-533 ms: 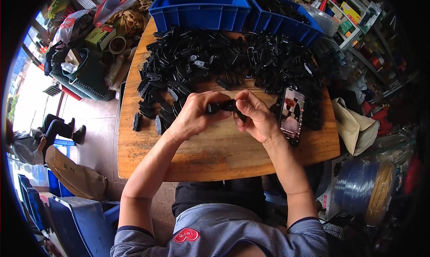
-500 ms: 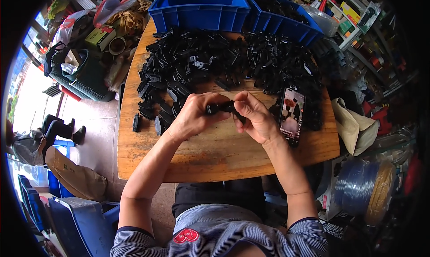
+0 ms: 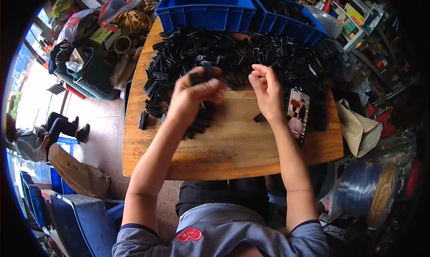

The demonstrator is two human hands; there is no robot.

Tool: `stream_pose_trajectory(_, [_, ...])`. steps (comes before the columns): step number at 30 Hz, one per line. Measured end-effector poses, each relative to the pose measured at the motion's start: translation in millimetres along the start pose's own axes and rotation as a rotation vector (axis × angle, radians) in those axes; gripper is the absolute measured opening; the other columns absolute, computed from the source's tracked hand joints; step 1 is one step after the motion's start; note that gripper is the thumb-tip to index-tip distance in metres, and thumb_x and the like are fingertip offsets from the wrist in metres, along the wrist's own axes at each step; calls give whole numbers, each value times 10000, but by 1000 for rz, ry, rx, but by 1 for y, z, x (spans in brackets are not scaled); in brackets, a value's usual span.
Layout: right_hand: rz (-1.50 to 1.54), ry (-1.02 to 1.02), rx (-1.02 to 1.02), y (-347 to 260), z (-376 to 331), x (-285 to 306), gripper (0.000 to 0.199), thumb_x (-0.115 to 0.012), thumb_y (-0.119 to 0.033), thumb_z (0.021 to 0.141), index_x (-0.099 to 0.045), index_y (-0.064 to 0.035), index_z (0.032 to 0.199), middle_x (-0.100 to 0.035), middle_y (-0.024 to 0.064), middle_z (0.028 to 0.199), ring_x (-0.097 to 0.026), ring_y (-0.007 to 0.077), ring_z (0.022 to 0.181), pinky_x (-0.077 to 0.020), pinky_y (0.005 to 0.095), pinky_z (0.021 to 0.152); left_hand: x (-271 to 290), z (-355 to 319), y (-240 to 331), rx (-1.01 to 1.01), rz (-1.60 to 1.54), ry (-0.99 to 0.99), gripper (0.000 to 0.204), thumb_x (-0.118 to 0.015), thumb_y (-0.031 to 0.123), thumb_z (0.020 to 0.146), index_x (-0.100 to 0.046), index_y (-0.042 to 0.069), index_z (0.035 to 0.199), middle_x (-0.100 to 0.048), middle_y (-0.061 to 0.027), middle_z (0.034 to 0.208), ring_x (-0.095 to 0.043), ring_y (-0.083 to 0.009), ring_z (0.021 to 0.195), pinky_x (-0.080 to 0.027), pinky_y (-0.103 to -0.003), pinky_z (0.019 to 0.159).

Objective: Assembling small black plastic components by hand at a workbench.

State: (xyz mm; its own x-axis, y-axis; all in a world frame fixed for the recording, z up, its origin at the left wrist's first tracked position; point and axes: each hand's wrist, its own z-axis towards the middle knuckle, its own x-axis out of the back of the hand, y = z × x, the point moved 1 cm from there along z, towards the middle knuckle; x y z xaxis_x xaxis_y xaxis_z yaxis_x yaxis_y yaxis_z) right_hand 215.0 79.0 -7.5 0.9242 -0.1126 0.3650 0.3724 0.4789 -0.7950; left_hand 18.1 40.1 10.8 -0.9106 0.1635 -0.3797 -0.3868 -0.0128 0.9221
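A small black plastic piece is in my left hand, which is closed around it and smeared by motion over the near edge of the heap. My right hand hovers apart from it to the right, thumb and forefinger bent with a gap between them and nothing visible inside. Beneath the right wrist lies a short dark piece on the wooden table. Around and beyond both hands spreads a heap of black plastic pieces, some with shiny grey faces.
Two blue bins stand at the table's far edge; the right one holds dark pieces. A phone showing a picture leans right of my right hand. Beside the table are a dark green basket, a wire spool and a seated person.
My hands were together on a black piece and have come apart. The left has gone away from me and leftward with a piece; the right has lifted off toward the heap. A dark piece shows under it.
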Motion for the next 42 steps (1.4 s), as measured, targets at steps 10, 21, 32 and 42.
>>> stream_pose_trajectory(10, [-523, -157, 309, 27, -8, -38, 163, -639, -101, 721, -553, -54, 852, -577, 83, 809, -521, 272, 814, -412, 371, 750, 15, 3, -15, -26, -133, -78, 241, -625, 18, 783, -548, 32, 1011, -565, -37, 821, -605, -164, 842, -513, -294, 721])
stream_pose_trajectory(21, [-314, -183, 249, 21, -12, -28, 146, -642, -71, 749, -588, -20, 875, -599, 57, 756, -565, 191, 746, -448, 299, 681, -3, -5, -15, 103, 15, 173, 218, -611, 119, 822, -596, 13, 1012, -613, -43, 840, -585, -134, 743, -485, -266, 703])
stream_pose_trajectory(32, [-448, -632, 48, -1, -31, 47, 266, -621, -7, 704, -617, -18, 970, -561, 88, 1018, -566, 257, 935, -457, 334, 811, -10, -7, -5, 69, 85, 109, 212, -672, 156, 799, -585, 33, 948, -612, -34, 833, -590, -110, 752, -476, -253, 681])
stream_pose_trajectory(42, [-306, -559, 166, 2, -36, 18, 206, -601, 39, 679, -618, 26, 884, -571, 104, 936, -556, 269, 913, -444, 343, 823, -6, -7, -19, 100, 310, -23, 293, -637, 41, 765, -551, -15, 1039, -608, -54, 774, -586, -119, 698, -471, -235, 693])
